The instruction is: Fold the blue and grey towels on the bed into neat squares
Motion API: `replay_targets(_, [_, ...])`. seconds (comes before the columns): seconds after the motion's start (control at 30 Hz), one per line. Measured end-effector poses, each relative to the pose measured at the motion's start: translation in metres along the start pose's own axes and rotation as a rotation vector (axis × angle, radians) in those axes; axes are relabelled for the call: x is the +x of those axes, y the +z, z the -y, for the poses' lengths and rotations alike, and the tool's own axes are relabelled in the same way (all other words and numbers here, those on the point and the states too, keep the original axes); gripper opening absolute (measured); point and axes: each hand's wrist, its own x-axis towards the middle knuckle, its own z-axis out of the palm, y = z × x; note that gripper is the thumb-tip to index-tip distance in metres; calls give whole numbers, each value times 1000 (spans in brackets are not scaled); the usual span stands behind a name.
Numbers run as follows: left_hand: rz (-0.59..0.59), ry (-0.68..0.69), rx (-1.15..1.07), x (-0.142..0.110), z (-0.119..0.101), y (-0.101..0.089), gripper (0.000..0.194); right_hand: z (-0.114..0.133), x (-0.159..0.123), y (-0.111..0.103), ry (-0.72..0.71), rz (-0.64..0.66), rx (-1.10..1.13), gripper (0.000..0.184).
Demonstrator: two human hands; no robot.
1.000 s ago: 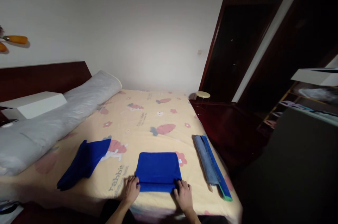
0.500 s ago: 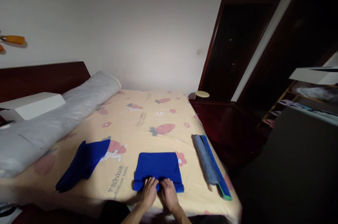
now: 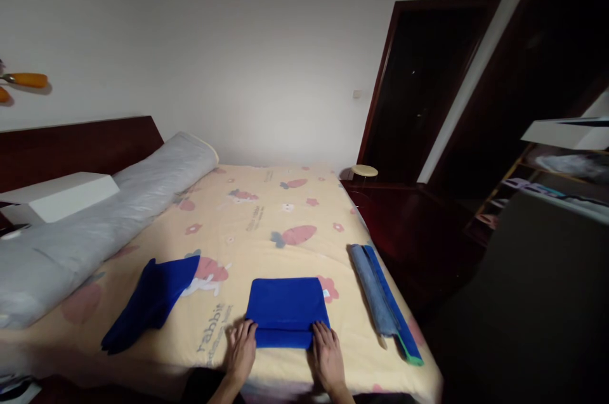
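Folded blue cloth (image 3: pixel 288 304) lies by the bed's (image 3: pixel 257 258) near edge. Left hand (image 3: pixel 242 348) and right hand (image 3: pixel 328 354) on its near corners, fingers (image 3: pixel 321 333) over the rolled strip (image 3: pixel 284 339) (pinching or just resting: can't tell).

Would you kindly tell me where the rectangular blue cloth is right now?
In the head view, the cloth lies low in the middle, on the bed, with the left hand and right hand at its near corners.

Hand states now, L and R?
Left hand: fingers on left end of folded blue cloth; grip can't be told.
Right hand: fingers on its right end; grip can't be told.
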Motion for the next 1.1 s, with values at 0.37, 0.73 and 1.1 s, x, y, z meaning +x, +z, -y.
replay_targets(0.37, [109, 197, -128, 14, -23, 16, 45, 27, 32, -6, 54, 263, 47, 44])
replay_targets(0.73, [-57, 317, -117, 19, -40, 41, 54, 54, 41, -10, -31, 351, 93, 46])
replay_targets(1.1, [-26, 19, 65, 8, 42, 28, 47, -38, 37, -23, 266, 302, -76, 49])
